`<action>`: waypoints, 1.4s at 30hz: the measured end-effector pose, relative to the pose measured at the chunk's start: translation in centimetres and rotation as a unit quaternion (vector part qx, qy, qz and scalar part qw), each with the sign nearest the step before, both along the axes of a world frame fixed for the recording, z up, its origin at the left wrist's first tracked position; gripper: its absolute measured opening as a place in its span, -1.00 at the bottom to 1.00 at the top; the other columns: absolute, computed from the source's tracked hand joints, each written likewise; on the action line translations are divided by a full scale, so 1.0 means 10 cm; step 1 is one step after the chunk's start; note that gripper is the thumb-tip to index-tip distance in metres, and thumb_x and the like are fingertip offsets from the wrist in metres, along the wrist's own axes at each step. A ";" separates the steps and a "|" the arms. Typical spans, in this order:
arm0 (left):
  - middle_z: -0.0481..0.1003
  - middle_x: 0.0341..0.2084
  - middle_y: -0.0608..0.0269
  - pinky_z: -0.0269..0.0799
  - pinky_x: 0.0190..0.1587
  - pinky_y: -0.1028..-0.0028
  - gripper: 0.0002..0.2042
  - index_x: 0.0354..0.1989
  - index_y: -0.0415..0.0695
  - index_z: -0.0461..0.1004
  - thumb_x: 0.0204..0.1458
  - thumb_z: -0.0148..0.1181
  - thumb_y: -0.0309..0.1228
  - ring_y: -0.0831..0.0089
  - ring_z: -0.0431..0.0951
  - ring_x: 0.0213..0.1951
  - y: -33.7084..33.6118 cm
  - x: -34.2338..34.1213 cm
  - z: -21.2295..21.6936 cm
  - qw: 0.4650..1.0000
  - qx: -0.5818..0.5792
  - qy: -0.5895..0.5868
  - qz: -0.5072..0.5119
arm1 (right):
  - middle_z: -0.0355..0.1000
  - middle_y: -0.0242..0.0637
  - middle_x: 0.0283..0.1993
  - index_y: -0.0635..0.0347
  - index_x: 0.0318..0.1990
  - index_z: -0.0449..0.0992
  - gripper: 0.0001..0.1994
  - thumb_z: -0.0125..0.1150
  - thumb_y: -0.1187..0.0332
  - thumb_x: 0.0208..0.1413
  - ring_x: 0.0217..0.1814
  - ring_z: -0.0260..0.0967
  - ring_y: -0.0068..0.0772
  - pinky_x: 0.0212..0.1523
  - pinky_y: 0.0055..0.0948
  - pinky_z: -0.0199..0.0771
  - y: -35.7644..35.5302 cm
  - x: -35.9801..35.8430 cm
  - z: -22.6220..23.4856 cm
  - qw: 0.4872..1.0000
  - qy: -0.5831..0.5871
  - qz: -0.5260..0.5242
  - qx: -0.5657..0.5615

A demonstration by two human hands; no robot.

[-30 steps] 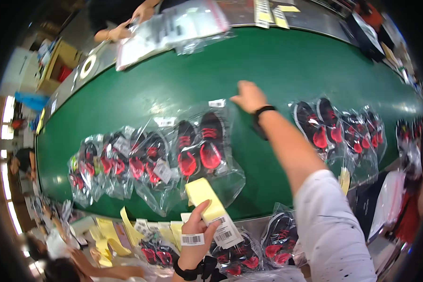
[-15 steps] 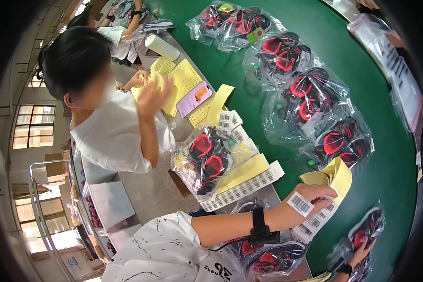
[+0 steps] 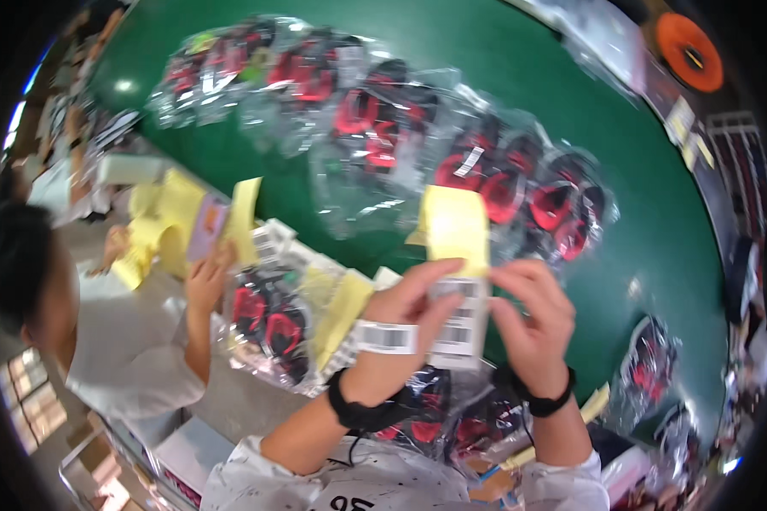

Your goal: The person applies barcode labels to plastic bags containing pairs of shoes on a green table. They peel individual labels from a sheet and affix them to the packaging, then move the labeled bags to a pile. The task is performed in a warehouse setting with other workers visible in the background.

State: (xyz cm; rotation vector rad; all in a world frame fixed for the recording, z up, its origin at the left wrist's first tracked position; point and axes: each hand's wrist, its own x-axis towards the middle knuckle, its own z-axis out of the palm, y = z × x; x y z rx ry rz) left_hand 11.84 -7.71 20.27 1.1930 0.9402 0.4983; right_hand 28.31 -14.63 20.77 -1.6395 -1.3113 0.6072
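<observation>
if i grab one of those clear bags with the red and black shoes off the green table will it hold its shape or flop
Probably flop: the clear bag is thin wrinkled film, slack around the shoes. Likely slippery too, since the plastic shows glossy glare. The shoes inside look flat and small, so it is probably light, though they may slide within the bag. On the green table a push would likely slide it, not roll it.

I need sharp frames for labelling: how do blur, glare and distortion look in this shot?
Head view: motion blur softens everything, even the left hand, right hand and the sticker strip they hold; ceiling light glints off the bagged shoes and green table; fisheye bends the table edge, dark vignette at the rim.
</observation>
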 end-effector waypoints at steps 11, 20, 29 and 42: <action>0.54 -0.16 0.12 0.46 -0.08 0.56 -0.64 0.09 -0.31 0.37 0.08 0.14 -0.68 0.52 0.54 -0.13 0.07 -0.01 0.14 0.997 -0.006 0.039 -0.070 | 0.45 -0.20 -0.26 0.30 -0.18 0.57 -0.75 0.35 0.54 -0.09 -0.28 0.43 -0.30 -0.28 -0.44 0.42 -0.07 -0.02 -0.16 0.995 0.098 -0.015 0.014; 0.55 -0.34 0.18 0.46 -0.28 0.64 -0.76 -0.09 -0.34 0.44 0.05 0.18 -0.69 0.61 0.54 -0.29 -0.12 0.16 0.19 0.985 0.080 0.109 -0.103 | 0.38 -0.24 -0.36 0.28 -0.32 0.55 -0.89 0.30 0.51 -0.04 -0.28 0.37 -0.23 -0.30 -0.34 0.39 -0.38 0.06 -0.26 0.980 0.174 -0.049 0.086; 0.51 -0.20 0.10 0.48 -0.24 0.63 -0.52 0.15 -0.31 0.25 0.02 0.17 -0.72 0.55 0.55 -0.21 -0.30 0.55 0.23 0.979 0.004 0.100 -0.176 | 0.32 -0.22 -0.24 0.29 -0.38 0.51 -0.93 0.27 0.54 -0.04 -0.24 0.36 -0.25 -0.26 -0.36 0.39 -0.70 0.18 -0.27 0.978 0.058 -0.137 0.143; 0.48 -0.05 -0.03 0.46 0.02 0.49 -0.51 0.17 -0.34 0.21 0.02 0.12 -0.76 0.36 0.52 -0.01 -0.44 0.84 0.10 0.979 0.041 0.100 -0.173 | 0.40 -0.45 -0.45 0.31 -0.33 0.55 -0.89 0.23 0.42 0.11 -0.50 0.24 -0.69 -0.47 -0.61 0.29 -0.77 2.10 -1.31 0.787 0.373 -0.476 0.126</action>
